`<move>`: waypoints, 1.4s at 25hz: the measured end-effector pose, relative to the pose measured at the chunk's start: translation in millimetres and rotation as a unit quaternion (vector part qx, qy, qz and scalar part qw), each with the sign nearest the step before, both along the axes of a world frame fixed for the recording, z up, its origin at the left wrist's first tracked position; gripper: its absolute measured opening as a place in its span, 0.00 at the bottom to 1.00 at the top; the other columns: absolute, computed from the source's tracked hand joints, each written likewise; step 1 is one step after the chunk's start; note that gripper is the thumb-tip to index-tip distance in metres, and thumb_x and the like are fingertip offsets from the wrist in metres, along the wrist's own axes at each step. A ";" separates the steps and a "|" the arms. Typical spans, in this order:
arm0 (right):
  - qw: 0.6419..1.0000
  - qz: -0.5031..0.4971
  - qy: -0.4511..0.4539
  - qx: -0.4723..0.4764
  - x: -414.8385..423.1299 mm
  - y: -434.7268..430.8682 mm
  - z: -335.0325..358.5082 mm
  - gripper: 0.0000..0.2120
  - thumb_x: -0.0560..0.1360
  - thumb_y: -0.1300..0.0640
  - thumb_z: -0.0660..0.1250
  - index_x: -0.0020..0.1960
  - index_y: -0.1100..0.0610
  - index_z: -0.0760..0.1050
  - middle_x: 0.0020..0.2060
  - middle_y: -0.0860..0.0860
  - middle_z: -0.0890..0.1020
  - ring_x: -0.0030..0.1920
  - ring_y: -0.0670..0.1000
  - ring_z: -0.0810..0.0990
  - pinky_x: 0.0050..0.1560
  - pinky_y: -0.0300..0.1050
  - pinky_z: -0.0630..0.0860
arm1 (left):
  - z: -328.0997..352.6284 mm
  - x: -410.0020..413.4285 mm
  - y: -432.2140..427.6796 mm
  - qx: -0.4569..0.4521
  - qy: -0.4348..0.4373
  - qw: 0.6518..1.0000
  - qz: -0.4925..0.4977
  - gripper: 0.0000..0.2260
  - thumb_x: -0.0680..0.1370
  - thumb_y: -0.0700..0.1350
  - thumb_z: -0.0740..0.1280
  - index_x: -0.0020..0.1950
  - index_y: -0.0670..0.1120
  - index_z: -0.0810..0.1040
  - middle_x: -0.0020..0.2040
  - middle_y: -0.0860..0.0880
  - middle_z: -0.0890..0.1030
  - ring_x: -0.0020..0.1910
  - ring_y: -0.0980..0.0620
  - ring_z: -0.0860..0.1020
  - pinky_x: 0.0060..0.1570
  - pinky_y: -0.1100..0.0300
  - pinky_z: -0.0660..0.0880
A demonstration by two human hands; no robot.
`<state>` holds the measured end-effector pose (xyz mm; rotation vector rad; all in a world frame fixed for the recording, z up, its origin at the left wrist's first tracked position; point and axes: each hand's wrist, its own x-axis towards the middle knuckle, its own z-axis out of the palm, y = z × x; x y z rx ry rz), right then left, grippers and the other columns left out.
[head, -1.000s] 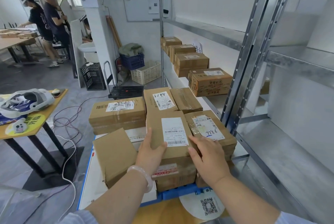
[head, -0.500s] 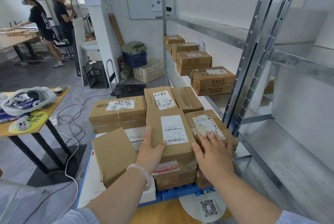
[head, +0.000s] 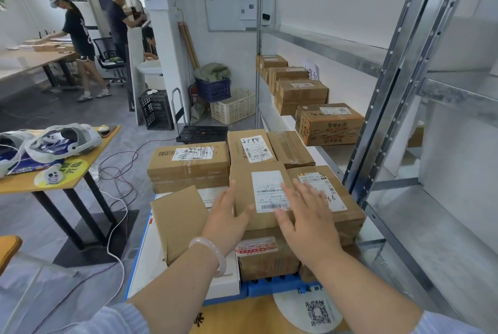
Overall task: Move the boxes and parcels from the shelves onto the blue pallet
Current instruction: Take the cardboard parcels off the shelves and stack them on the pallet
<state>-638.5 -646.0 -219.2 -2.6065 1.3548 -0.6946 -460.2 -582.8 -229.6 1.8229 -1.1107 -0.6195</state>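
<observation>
Shelf (head: 338, 154) holds four boxes (head: 328, 123); left hand (head: 229, 221), right hand (head: 307, 223): fingers (head: 299, 190) straight, holding nothing.

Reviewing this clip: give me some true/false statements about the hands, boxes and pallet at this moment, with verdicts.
1. The left hand and right hand both have straight fingers and grip nothing. True.
2. The shelf holds no boxes. False: several boxes sit on it.
3. A bracelet is on the left wrist. True.
4. The pallet is red. False: it is blue.
5. The front box has no label. False: a white label is on top.
</observation>
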 end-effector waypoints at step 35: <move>0.979 0.035 0.106 0.169 185.8 41.0 -30.7 0.28 0.81 0.41 0.49 0.78 0.52 0.55 0.78 0.51 0.53 0.77 0.50 0.48 0.75 0.46 0.48 | -42.2 144.8 19.7 0.158 -0.084 0.977 -0.116 0.31 0.77 0.43 0.62 0.77 0.57 0.53 0.79 0.50 0.46 0.75 0.46 0.58 0.71 0.53 0.62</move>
